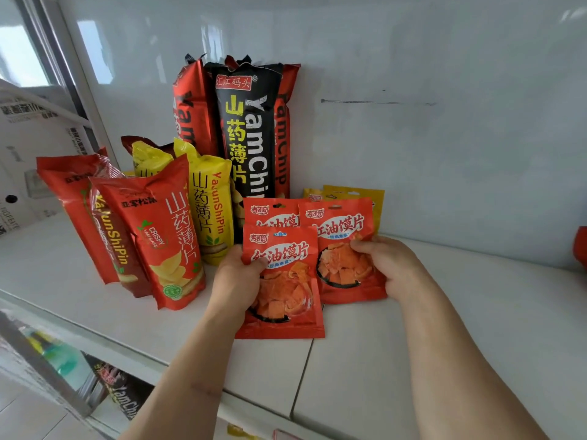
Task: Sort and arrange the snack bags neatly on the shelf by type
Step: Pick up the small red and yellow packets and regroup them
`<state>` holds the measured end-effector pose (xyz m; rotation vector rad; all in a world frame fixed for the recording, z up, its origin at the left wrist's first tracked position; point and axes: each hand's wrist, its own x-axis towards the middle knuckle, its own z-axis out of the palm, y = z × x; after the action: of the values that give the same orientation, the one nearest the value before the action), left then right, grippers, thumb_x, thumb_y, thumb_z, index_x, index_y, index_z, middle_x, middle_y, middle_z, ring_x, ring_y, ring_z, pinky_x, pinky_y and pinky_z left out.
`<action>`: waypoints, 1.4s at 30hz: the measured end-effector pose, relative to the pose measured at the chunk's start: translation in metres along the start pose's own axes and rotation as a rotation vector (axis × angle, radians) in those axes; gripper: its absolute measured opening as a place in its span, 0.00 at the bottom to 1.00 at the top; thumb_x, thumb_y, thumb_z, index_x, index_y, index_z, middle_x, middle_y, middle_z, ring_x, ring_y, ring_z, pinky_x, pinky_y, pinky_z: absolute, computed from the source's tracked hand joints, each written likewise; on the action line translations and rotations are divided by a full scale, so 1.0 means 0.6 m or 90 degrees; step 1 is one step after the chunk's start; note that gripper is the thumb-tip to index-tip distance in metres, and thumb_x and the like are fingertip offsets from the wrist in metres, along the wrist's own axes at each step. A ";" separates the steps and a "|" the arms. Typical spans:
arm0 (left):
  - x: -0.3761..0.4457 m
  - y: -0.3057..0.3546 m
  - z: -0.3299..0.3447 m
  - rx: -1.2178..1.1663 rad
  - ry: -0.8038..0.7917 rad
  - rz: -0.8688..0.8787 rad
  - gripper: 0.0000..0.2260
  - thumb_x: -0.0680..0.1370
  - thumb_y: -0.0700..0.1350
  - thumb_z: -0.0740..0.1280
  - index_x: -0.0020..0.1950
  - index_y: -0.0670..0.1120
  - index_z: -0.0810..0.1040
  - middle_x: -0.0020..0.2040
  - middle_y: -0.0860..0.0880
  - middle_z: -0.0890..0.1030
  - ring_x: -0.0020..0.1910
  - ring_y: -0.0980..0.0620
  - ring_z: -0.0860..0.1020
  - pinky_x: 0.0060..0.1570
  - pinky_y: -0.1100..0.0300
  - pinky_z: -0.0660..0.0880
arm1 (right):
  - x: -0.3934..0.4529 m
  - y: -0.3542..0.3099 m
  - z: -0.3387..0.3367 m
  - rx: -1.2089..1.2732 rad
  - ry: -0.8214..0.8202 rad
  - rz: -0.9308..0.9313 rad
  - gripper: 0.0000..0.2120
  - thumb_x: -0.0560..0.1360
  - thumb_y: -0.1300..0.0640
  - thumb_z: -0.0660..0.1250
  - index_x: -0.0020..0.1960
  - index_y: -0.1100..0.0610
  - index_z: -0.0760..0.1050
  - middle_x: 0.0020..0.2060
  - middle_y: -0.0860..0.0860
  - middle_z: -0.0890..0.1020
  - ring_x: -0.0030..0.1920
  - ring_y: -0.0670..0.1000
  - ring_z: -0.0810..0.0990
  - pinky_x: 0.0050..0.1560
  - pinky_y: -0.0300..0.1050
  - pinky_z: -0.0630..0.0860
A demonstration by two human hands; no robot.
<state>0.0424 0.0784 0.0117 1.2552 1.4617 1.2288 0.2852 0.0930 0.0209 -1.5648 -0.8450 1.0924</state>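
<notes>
My left hand (236, 277) grips the left edge of a small red snack pouch (286, 290) standing at the front of the white shelf (444, 328). My right hand (386, 265) holds the right side of a second matching red pouch (340, 249) just behind it. A third red pouch (270, 212) stands behind these, and small yellow pouches (352, 193) lean at the wall. Tall black and red YamChip bags (251, 131) stand at the back. Red (165, 236) and yellow (209, 211) yam crisp bags stand to the left.
A cardboard box (28, 147) sits at the far left of the shelf. A red object (581, 249) shows at the right edge. More snack bags (124, 395) lie on the lower shelf. Bare shelf surface stretches to the right.
</notes>
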 end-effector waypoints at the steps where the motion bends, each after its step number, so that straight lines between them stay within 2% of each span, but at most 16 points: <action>1: -0.002 0.001 0.001 -0.011 -0.009 -0.005 0.07 0.80 0.44 0.69 0.58 0.51 0.78 0.52 0.52 0.84 0.50 0.49 0.83 0.53 0.49 0.80 | -0.002 0.003 -0.003 0.014 -0.009 0.007 0.10 0.68 0.56 0.77 0.48 0.55 0.82 0.44 0.55 0.87 0.45 0.57 0.86 0.57 0.59 0.80; 5: -0.011 0.006 0.005 -0.071 -0.060 -0.040 0.09 0.78 0.41 0.70 0.57 0.51 0.80 0.51 0.51 0.86 0.49 0.47 0.85 0.55 0.44 0.81 | -0.016 0.014 -0.025 0.062 0.018 0.022 0.10 0.71 0.60 0.75 0.51 0.58 0.80 0.45 0.57 0.87 0.45 0.59 0.86 0.55 0.60 0.80; 10: -0.034 0.014 0.033 -0.110 -0.154 -0.037 0.09 0.79 0.40 0.69 0.55 0.53 0.80 0.48 0.52 0.87 0.49 0.48 0.86 0.53 0.46 0.82 | -0.042 0.020 -0.105 0.077 0.156 -0.001 0.07 0.72 0.59 0.73 0.48 0.57 0.79 0.45 0.56 0.86 0.45 0.58 0.85 0.55 0.59 0.80; 13: -0.051 0.029 0.073 -0.126 -0.217 -0.036 0.11 0.79 0.41 0.69 0.59 0.53 0.79 0.50 0.52 0.87 0.49 0.48 0.86 0.53 0.45 0.82 | -0.063 0.026 -0.167 0.070 0.231 -0.010 0.05 0.72 0.57 0.73 0.47 0.56 0.79 0.45 0.55 0.85 0.46 0.58 0.85 0.56 0.57 0.80; 20: -0.089 0.064 0.192 -0.083 -0.262 -0.007 0.09 0.79 0.40 0.69 0.57 0.51 0.80 0.50 0.52 0.87 0.50 0.50 0.85 0.54 0.47 0.81 | -0.078 0.029 -0.297 0.031 0.333 -0.002 0.05 0.73 0.54 0.71 0.45 0.55 0.79 0.46 0.53 0.85 0.46 0.56 0.83 0.58 0.54 0.78; 23: -0.099 0.075 0.254 -0.048 -0.280 0.001 0.13 0.77 0.43 0.70 0.60 0.53 0.80 0.54 0.53 0.86 0.53 0.49 0.84 0.58 0.46 0.80 | -0.072 0.025 -0.351 -0.012 0.378 -0.015 0.06 0.76 0.56 0.69 0.50 0.56 0.78 0.46 0.53 0.82 0.46 0.55 0.80 0.55 0.49 0.76; 25: -0.102 0.077 0.296 -0.059 -0.298 -0.010 0.14 0.75 0.43 0.70 0.59 0.54 0.80 0.53 0.53 0.86 0.52 0.48 0.84 0.57 0.44 0.80 | -0.062 0.025 -0.379 -0.033 0.408 -0.057 0.11 0.75 0.57 0.70 0.56 0.60 0.79 0.51 0.57 0.83 0.49 0.57 0.81 0.52 0.48 0.75; 26: -0.105 0.077 0.316 -0.064 -0.303 -0.024 0.13 0.75 0.42 0.69 0.59 0.53 0.80 0.52 0.51 0.86 0.51 0.47 0.84 0.56 0.44 0.80 | -0.059 0.024 -0.388 -0.056 0.421 -0.077 0.17 0.75 0.57 0.70 0.61 0.62 0.77 0.56 0.58 0.82 0.53 0.58 0.81 0.54 0.48 0.75; 28: -0.114 0.078 0.357 -0.084 -0.313 -0.064 0.12 0.76 0.40 0.68 0.58 0.49 0.80 0.51 0.49 0.87 0.49 0.45 0.85 0.54 0.43 0.81 | -0.055 0.018 -0.401 -0.151 0.455 -0.097 0.29 0.76 0.54 0.69 0.74 0.60 0.66 0.67 0.59 0.75 0.65 0.59 0.75 0.64 0.51 0.71; 30: -0.125 0.078 0.397 -0.122 -0.327 -0.116 0.12 0.76 0.38 0.67 0.59 0.46 0.79 0.50 0.45 0.87 0.48 0.43 0.86 0.53 0.40 0.81 | -0.054 0.009 -0.411 -0.241 0.491 -0.154 0.31 0.78 0.52 0.65 0.77 0.59 0.59 0.73 0.59 0.68 0.72 0.60 0.68 0.70 0.54 0.65; 32: -0.138 0.083 0.433 -0.147 -0.323 -0.150 0.12 0.77 0.37 0.67 0.60 0.44 0.77 0.51 0.43 0.86 0.47 0.42 0.86 0.52 0.40 0.82 | -0.056 -0.001 -0.416 -0.295 0.520 -0.235 0.26 0.80 0.53 0.63 0.75 0.59 0.62 0.72 0.58 0.68 0.72 0.59 0.67 0.71 0.56 0.66; 35: -0.146 0.094 0.471 -0.122 -0.309 -0.133 0.16 0.75 0.42 0.70 0.61 0.45 0.75 0.51 0.46 0.85 0.47 0.44 0.86 0.52 0.42 0.82 | -0.065 -0.018 -0.407 -0.336 0.507 -0.297 0.19 0.81 0.53 0.60 0.70 0.57 0.70 0.69 0.56 0.73 0.68 0.57 0.71 0.68 0.54 0.68; 37: -0.148 0.105 0.476 -0.066 -0.286 -0.078 0.14 0.77 0.45 0.69 0.60 0.48 0.71 0.51 0.52 0.82 0.49 0.48 0.84 0.53 0.48 0.81 | -0.075 -0.028 -0.390 -0.364 0.444 -0.321 0.17 0.82 0.53 0.59 0.68 0.56 0.72 0.66 0.54 0.76 0.66 0.54 0.74 0.65 0.48 0.69; 38: -0.147 0.109 0.473 -0.018 -0.266 -0.039 0.14 0.79 0.46 0.68 0.63 0.51 0.70 0.52 0.53 0.80 0.51 0.49 0.82 0.54 0.50 0.80 | -0.080 -0.033 -0.378 -0.379 0.411 -0.330 0.17 0.82 0.52 0.58 0.68 0.55 0.73 0.66 0.53 0.76 0.65 0.53 0.75 0.63 0.47 0.71; 40: -0.138 0.111 0.461 0.093 -0.225 0.050 0.20 0.80 0.47 0.66 0.71 0.48 0.70 0.58 0.51 0.78 0.57 0.49 0.80 0.58 0.52 0.78 | -0.084 -0.037 -0.352 -0.409 0.358 -0.347 0.16 0.82 0.51 0.58 0.67 0.54 0.73 0.64 0.51 0.78 0.63 0.51 0.78 0.61 0.47 0.74; 42: -0.123 0.109 0.443 0.214 -0.190 0.126 0.22 0.80 0.49 0.65 0.73 0.46 0.70 0.68 0.48 0.76 0.64 0.47 0.77 0.63 0.53 0.74 | -0.082 -0.036 -0.323 -0.429 0.313 -0.355 0.15 0.82 0.51 0.59 0.66 0.54 0.74 0.61 0.50 0.80 0.61 0.50 0.79 0.59 0.46 0.76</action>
<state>0.3239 0.0479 0.0286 1.7633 1.3816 0.8897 0.4500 -0.0115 0.0696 -1.8523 -1.2626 -0.0094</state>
